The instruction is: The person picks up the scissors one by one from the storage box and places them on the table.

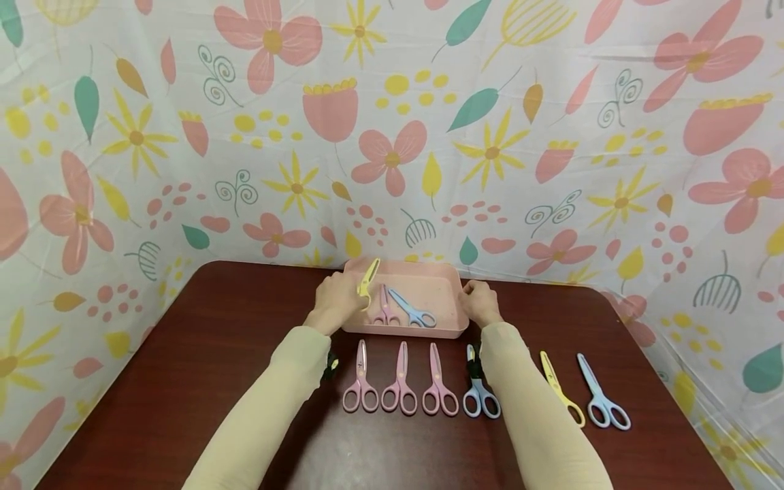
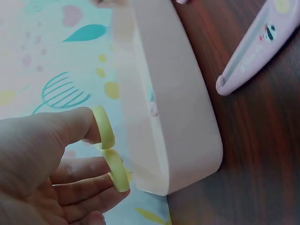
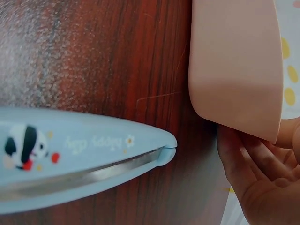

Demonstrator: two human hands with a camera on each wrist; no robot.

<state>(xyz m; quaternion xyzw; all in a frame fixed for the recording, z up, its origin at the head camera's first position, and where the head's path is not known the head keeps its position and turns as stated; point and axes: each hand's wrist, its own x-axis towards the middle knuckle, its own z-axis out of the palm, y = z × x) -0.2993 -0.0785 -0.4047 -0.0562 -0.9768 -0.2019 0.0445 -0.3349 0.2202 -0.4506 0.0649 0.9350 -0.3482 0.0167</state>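
Observation:
My left hand (image 1: 333, 299) holds a pair of yellow scissors (image 1: 369, 278) above the left end of the pink tray (image 1: 404, 331). The left wrist view shows its thumb and fingers in the yellow handle loops (image 2: 104, 127). My right hand (image 1: 482, 301) grips the tray's right end; in the right wrist view its fingers (image 3: 234, 157) reach under the tray wall (image 3: 236, 70), with the thumb at the rim. Inside the tray lie pink scissors (image 1: 384, 309) and blue scissors (image 1: 412, 311), side by side near the left.
Before the tray, a row runs rightward: three pink scissors (image 1: 361, 384), blue scissors (image 1: 480, 398) partly behind my right wrist, yellow scissors (image 1: 559, 388) and more blue scissors (image 1: 597, 391). The dark red table (image 1: 245, 340) meets a flowered curtain (image 1: 392, 156) at the back.

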